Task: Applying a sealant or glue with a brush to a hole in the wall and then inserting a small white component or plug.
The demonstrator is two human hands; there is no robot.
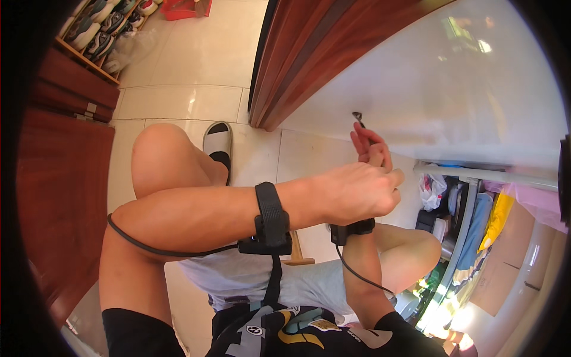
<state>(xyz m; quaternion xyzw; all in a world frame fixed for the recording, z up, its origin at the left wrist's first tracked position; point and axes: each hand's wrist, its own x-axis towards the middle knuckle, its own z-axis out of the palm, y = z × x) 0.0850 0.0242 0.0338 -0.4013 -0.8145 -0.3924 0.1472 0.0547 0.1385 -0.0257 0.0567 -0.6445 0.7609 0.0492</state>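
My left forearm crosses in front of me, and my left hand (pixel 360 189) is closed, its back toward me. What it grips, if anything, is hidden. Just beyond it is my right hand (pixel 373 146), partly covered by the left, with fingers pinched along a slim dark tool (pixel 357 115). The tool's shiny rounded end is at the white wall (pixel 416 107); whether it touches the surface I cannot tell. Its exact kind is too small to make out. Both wrists wear black straps with cables.
A reddish-brown wooden door frame (pixel 315 53) rises left of the wall. On the right, a rack (pixel 470 205) holds clothes and bags. Shoes stand on a shelf (pixel 98 35) at the far left, near a red tray (pixel 184 9). A wooden stool edge (pixel 297 260) shows beneath me.
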